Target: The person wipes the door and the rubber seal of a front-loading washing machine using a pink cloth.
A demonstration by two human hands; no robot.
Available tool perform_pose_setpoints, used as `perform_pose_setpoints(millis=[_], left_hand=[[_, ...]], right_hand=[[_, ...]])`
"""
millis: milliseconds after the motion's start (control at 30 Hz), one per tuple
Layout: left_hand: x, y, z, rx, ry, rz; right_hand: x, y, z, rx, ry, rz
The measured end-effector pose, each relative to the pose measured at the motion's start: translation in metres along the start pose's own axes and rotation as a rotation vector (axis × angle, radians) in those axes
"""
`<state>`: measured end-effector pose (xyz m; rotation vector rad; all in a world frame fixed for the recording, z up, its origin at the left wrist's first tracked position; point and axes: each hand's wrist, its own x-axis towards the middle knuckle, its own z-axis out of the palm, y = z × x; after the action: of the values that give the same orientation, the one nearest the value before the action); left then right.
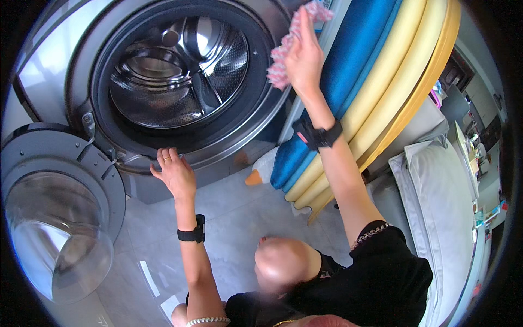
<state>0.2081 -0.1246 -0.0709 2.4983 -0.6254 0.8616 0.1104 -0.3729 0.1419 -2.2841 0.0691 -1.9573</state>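
Note:
A front-loading washing machine point(245, 151) stands before me with its steel drum point(163, 81) in view. Its round door point(61, 212) is swung out to the left. My left hand point(175, 171) rests its fingertips on the lower edge of the dark rubber gasket point(139, 141). Higher up on the right, my right hand point(304, 61) holds a pink-and-white striped cloth point(281, 61) at the machine's right front edge. The cloth sticks out beyond the fingers on both sides. Black bands are strapped round both wrists.
Blue point(347, 53) and yellow curtains point(392, 81) hang close on the right, beneath my right forearm. A white object with an orange tip point(254, 177) lies at their foot. Farther right is a grey cushion point(441, 204). Below are grey floor tiles point(220, 229) and my bent knee.

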Motion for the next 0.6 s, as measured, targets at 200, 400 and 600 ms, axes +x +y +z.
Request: perform_pose_setpoints(millis=[200, 400, 600], left_hand=[[0.001, 0.008, -0.004, -0.018, -0.007, -0.005], [-0.001, 0.007, -0.003, -0.032, -0.031, -0.034], [-0.007, 0.002, -0.008, -0.293, 0.097, 0.048]], right_hand=[[-0.040, 0.024, 0.017, -0.110, -0.100, 0.119], [-0.094, 0.038, 0.011, -0.190, -0.209, 0.240], [-0.112, -0.006, -0.018, 0.026, -0.329, 0.727]])
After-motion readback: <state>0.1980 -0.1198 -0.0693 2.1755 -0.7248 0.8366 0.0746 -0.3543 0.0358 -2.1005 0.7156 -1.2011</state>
